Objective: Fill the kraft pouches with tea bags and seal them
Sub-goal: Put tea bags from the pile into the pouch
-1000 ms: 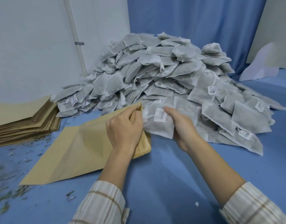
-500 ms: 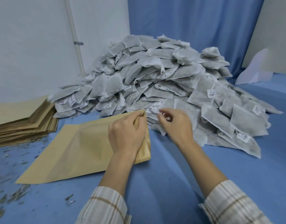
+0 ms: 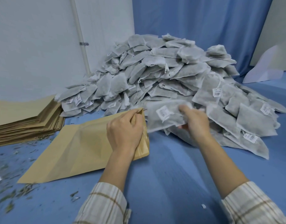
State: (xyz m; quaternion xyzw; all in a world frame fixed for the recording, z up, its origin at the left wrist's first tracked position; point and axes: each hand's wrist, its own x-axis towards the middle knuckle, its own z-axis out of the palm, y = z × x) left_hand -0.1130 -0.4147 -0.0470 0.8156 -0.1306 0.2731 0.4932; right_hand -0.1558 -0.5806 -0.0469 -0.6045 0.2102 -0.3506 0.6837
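Just to the left of the right hand (image 3: pixel 194 122), across a narrow gap of blue table (image 3: pixel 171 172), sits the open mouth of the kraft pouch (image 3: pixel 84 147), and that gap is what the coming move turns on. From the head camera, the only view given, the right hand has its fingers curled round a grey tea bag (image 3: pixel 165 117), holding it by its right end so the bag's long axis runs roughly level, its free end pointing left at the pouch mouth and almost reaching it. The left hand (image 3: pixel 124 131) pinches the upper lip of the pouch at its near-right edge, fingers curled over the rim and lifting it; how wide the mouth gapes is hard to judge, since the hand covers most of it. The pouch lies flat on the table, its long axis stretching away down and to the left of the left hand, closed end farthest from both hands. Behind and to the right of the right hand rises the heap of tea bags (image 3: pixel 179 70); far to the left of the left hand lies a stack of empty pouches (image 3: pixel 25 123). My reading is that the bag should travel straight leftward, end first, under the lifted lip. The right hand is the nearer to the heap and the left the nearer to the pouch.
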